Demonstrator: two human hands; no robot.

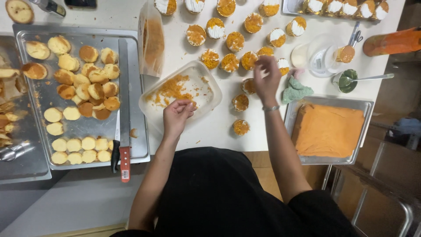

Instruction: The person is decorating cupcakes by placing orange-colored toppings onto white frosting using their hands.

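My left hand (176, 115) rests on the near rim of a white rectangular tub (210, 83) that holds orange crumbs, its fingertips pinched together. My right hand (267, 79) hovers, fingers bunched and blurred, over a group of small round cups (229, 62) filled with cream and topped with orange crumbs. Whether crumbs are between its fingers I cannot tell. Three more cups (240, 102) stand in a column just left of my right wrist, which wears a thin bracelet.
A metal tray (135, 127) of small round sponge discs lies at left, with a long red-handled knife (124, 131) on it. An orange sponge sheet (329, 130) fills a tray at right. A green cloth (296, 90), a scale, a cup with spoon (348, 81) and a plastic bag (151, 41) stand nearby.
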